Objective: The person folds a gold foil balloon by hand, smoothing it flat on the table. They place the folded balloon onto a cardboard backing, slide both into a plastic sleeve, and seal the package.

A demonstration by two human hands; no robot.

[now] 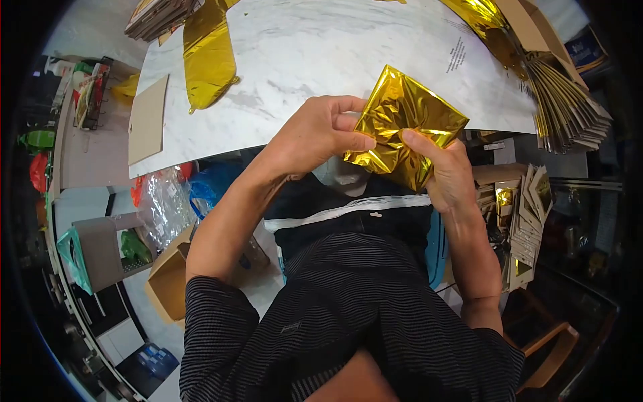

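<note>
A folded gold foil balloon (412, 104), shiny, creased and roughly square, is held between both hands just above the table's near edge. My left hand (321, 130) grips its left side, with the thumb lying on the front. On the right side, my right hand (443, 164) pinches it, the thumb pressing near the middle and the other fingers hidden behind. Another gold foil balloon (209, 63) lies flat on the white marbled table (288, 67), to the left of the hands.
Brown card (149, 124) lies at the table's left edge, below a stack of printed cards (157, 19). More gold foil (477, 19) and a fanned row of cards (569, 110) sit at the right. Below are plastic bags (164, 204), a cardboard box (167, 278) and a wooden chair (552, 352).
</note>
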